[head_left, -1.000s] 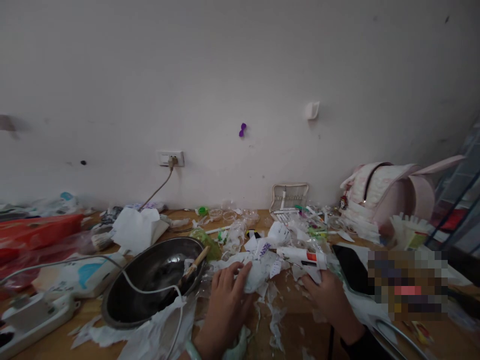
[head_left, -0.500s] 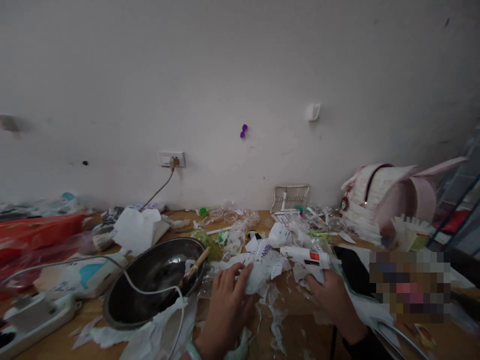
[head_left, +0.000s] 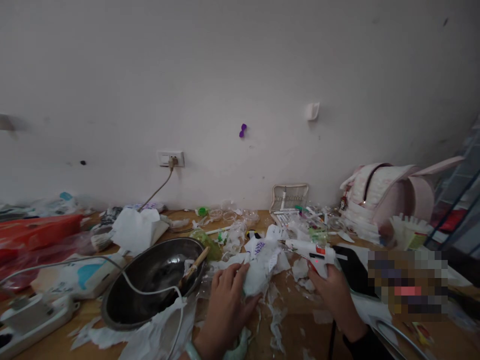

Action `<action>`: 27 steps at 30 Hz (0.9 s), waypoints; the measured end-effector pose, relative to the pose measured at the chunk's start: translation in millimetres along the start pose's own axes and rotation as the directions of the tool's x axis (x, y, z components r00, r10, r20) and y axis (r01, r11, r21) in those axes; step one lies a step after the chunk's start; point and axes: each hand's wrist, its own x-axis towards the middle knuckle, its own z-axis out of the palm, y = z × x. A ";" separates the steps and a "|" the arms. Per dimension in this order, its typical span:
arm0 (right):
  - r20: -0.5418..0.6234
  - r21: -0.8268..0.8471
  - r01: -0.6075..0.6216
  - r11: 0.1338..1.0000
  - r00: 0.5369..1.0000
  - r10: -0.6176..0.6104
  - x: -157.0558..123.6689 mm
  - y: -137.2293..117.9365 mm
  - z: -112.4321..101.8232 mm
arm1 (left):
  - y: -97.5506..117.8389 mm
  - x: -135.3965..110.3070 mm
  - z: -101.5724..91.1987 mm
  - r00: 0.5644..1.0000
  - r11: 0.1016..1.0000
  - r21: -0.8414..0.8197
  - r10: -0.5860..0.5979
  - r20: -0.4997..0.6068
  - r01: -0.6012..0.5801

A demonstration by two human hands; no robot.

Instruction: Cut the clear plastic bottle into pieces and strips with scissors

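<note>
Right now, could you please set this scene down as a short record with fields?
Left hand: against a pale paper-covered bundle; grip unclear
Right hand: gripping a white hot glue gun by its handle
Nozzle: pointing towards the bundle
Indicator: red light showing
Left of hands: dark metal bowl holding a wooden-handled tool
Right of hands: black smartphone
Back right: pink-and-white backpack

A scuffed grey-white wall (head_left: 210, 75) rises behind a light-brown wooden tabletop (head_left: 290, 312) in dim, even light. A white rectangular power socket (head_left: 164, 159) sits low, left of centre; a purple bow-shaped piece (head_left: 243, 127) and small white holder (head_left: 312, 111) hang farther right. Blue slanting bars (head_left: 457, 206) line the right edge.
</note>
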 end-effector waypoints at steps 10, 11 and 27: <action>0.076 0.053 -0.027 0.998 0.997 0.023 -7.6 -3.8 4.7 | 4.9 7.9 -9.5 0.952 0.988 -0.019 -0.145 0.271 0.156; 0.097 0.047 -0.012 0.999 0.995 0.007 -9.1 -2.9 6.2 | 5.9 8.6 -10.8 0.943 0.986 -0.012 -0.157 0.294 0.168; 0.257 -0.252 0.005 0.968 0.964 0.062 -38.5 45.0 -14.9 | 15.8 7.1 -1.8 0.873 0.955 0.263 -0.241 0.423 0.136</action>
